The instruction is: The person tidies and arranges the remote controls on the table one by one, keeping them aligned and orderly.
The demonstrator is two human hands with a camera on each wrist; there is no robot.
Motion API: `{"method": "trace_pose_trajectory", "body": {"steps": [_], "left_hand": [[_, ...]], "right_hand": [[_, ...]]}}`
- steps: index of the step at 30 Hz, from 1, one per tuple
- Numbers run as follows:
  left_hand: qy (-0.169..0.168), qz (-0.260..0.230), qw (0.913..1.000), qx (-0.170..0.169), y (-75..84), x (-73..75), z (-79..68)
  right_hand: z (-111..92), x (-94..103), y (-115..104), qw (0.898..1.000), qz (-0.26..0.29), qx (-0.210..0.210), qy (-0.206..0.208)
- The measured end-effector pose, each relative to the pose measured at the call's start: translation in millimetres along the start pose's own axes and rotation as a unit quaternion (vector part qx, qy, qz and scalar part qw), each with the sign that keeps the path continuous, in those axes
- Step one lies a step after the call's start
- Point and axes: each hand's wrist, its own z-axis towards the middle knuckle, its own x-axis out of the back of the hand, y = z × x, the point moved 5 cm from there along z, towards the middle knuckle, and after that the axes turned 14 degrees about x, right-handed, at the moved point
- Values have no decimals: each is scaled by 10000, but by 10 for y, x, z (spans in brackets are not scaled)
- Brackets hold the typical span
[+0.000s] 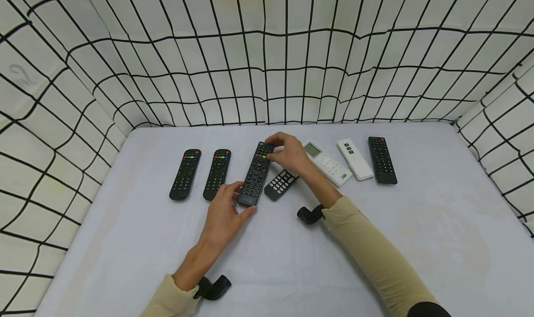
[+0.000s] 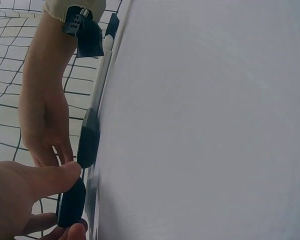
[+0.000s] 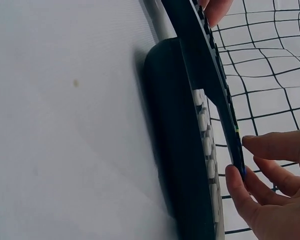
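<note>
Here, one raised remote point(image 1: 256, 172) is held above a white table point(image 1: 271, 266). Its far end is pinched between thumb and fingers of the right hand point(image 1: 289, 154), its near end between thumb and fingers of the left hand point(image 1: 222, 211); both hands are part-closed. Left of the raised remote are laid an inner black remote point(image 1: 218, 172) and an outer black remote point(image 1: 185, 174); just right of it, a white-buttoned remote point(image 1: 280, 185); farther right of it, in order, a screen remote point(image 1: 331, 167), a slim white remote point(image 1: 354, 159) and a third black remote point(image 1: 382, 161). Beyond it, a black net point(image 1: 286, 70) is hung
</note>
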Motion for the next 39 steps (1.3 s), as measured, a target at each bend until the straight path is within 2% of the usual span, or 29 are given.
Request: {"method": "trace_pose_trajectory", "body": {"steps": [17, 24, 39], "left_hand": [[131, -7, 9999, 100, -47, 18, -19], [164, 72, 9998, 124, -48, 26, -13], [296, 168, 9989, 325, -60, 51, -14]], "right_hand": [[58, -191, 18, 9992, 333, -118, -168], [85, -221, -13, 9994, 276, -73, -219], [127, -343, -64, 9973, 514, 25, -531]]}}
